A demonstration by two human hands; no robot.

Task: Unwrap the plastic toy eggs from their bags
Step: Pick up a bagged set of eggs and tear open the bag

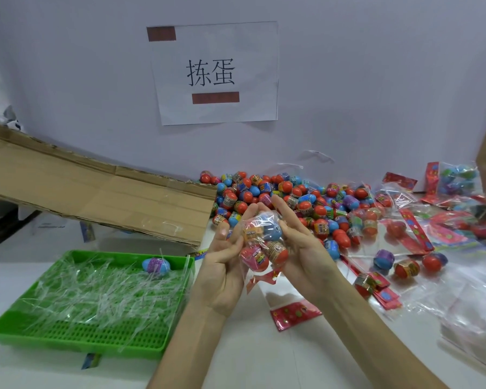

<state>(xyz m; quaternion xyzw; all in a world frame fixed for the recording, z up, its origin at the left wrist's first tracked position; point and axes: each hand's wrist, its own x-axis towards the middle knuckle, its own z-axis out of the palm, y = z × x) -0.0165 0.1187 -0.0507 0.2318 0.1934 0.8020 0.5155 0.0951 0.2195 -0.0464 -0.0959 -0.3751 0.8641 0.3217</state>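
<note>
Between my palms sits a clear plastic bag of toy eggs [263,242], with a blue egg on top and red and orange ones below. My left hand [225,262] cups the bag from the left, fingers up along its side. My right hand [300,245] presses on it from the right. A torn red strip of the bag hangs below at the wrists. Behind my hands lies a big pile of loose eggs [281,197], red, blue and purple. A single blue and purple egg [155,265] rests in the green tray.
A green plastic tray [40,329] full of clear plastic shreds stands at the left. A flattened cardboard box [96,192] leans behind it. Empty bags and red header cards [413,234] litter the right side, with one red card [295,314] near my right forearm. A paper sign hangs on the wall.
</note>
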